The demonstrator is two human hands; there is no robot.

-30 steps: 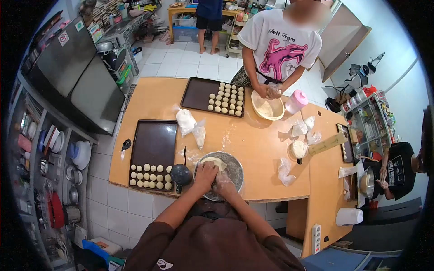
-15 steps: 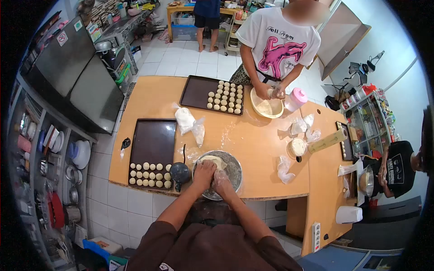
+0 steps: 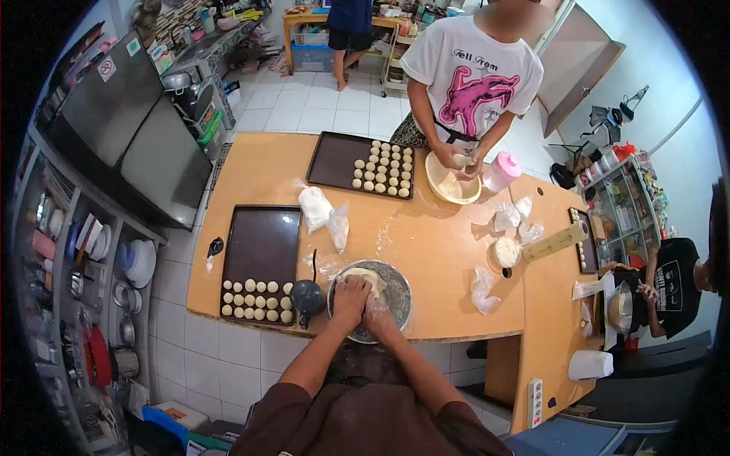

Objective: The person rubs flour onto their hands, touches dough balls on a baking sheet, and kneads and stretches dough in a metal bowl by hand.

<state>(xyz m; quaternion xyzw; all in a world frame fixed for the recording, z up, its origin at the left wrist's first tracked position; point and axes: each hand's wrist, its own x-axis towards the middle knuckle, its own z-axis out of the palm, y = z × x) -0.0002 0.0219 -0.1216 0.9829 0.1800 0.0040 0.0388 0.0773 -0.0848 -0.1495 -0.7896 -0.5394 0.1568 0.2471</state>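
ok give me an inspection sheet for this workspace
Surface: wooden table, white powder scattered on it
Job's things: dough in a metal bowl; dough balls on the near tray
Clutter: crumpled plastic bag right of the bowl
Grip: left hand on the dough, right hand beside it, fingertips partly hidden
Cables: power strip at right; no cord made out
Surroundings: other people across the table, at right and behind

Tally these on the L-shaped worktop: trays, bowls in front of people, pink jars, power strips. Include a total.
Trays: 3 (left tray, back tray, right tray)
Bowls: 3 (near bowl, yellow bowl, right bowl)
Pink jar: 1
Power strip: 1
Total: 8
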